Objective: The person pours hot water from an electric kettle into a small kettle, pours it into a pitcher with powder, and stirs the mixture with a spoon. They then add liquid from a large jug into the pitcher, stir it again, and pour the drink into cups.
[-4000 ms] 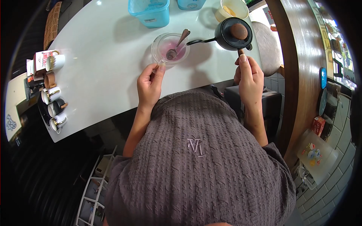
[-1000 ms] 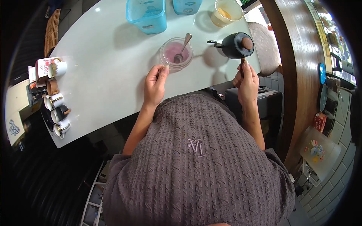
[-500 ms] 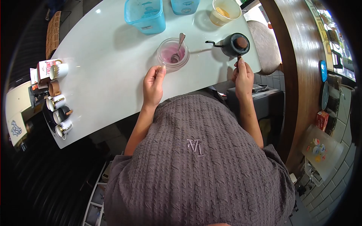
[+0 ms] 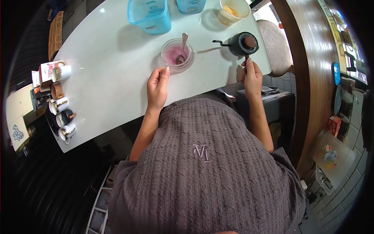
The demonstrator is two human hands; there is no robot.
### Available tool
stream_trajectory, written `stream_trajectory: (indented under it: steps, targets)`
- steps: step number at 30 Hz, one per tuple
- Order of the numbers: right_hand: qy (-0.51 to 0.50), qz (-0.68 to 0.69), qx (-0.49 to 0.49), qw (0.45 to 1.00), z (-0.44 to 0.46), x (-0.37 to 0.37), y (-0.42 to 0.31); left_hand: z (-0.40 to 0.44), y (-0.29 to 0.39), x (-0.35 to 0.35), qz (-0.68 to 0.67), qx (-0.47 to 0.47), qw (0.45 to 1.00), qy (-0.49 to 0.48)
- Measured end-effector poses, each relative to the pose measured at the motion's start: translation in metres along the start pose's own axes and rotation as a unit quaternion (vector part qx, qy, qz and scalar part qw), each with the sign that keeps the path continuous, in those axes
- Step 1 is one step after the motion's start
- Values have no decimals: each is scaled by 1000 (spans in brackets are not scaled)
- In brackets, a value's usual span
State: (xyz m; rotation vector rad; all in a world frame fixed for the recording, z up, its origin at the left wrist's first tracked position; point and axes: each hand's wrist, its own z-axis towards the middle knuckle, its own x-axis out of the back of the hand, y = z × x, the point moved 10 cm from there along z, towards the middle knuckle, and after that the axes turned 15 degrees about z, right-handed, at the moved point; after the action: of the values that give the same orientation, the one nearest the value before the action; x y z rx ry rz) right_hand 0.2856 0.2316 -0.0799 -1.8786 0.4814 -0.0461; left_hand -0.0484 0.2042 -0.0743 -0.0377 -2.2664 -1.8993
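Clear cup (image 4: 181,68) with pink contents and black kettle (image 4: 236,47), one per hand, right half of the white table (image 4: 109,89); can't tell if either base touches the tabletop; left to right: row of mugs (image 4: 57,90) at the table's left end; blue tub (image 4: 154,26) on the far side; left hand (image 4: 157,89) pinching the cup's near edge, thumb against fingers; metal spoon (image 4: 184,40) tilted in the cup, bowl down in the pink; second blue tub (image 4: 191,7), cut off by the frame; pale tub (image 4: 228,19) with yellow stuff inside; kettle spout points left, its tip apart from the cup; right hand (image 4: 252,80) closed on the kettle handle, thumb on top; grey stool (image 4: 274,50) past the table's right edge.
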Motion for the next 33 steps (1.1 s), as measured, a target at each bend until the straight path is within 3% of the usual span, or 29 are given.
stream_trajectory:
  steps: [1,3,4,5,6,8,10,12,17,21,25,27,33]
  targets:
    - [0,0,0,1000,1,3,-2,0,-1,1,0,0,1000,0]
    - [-17,-176,53,983,3,4,-17,1,0,0,5,0,1000,-10]
    - [-17,-177,53,983,3,3,-19,1,1,0,4,0,1000,-9]
    - [72,-315,255,912,-13,0,-63,2,3,1,11,0,1000,-6]
    - [155,-429,438,775,-45,-16,-97,2,5,2,19,0,1000,-2]
    - [179,-407,424,789,-56,-31,-118,3,7,4,31,-4,1000,0]
    - [-6,-191,406,894,-64,-87,-125,2,8,7,44,-4,999,-3]
    - [-122,-280,450,839,-73,-151,-125,3,6,4,69,14,997,-30]
    - [-135,-448,435,769,-35,-211,-74,6,3,6,66,24,996,-47]
    - [-135,-376,478,782,-38,-217,-77,6,2,3,73,26,994,-75]
    - [-201,-371,458,782,-47,-226,-73,7,3,4,81,31,994,-73]
    - [-236,-433,437,752,-52,-232,-59,6,4,5,93,28,992,-76]
    - [-265,-408,439,756,-54,-229,-58,6,1,7,86,33,993,-78]
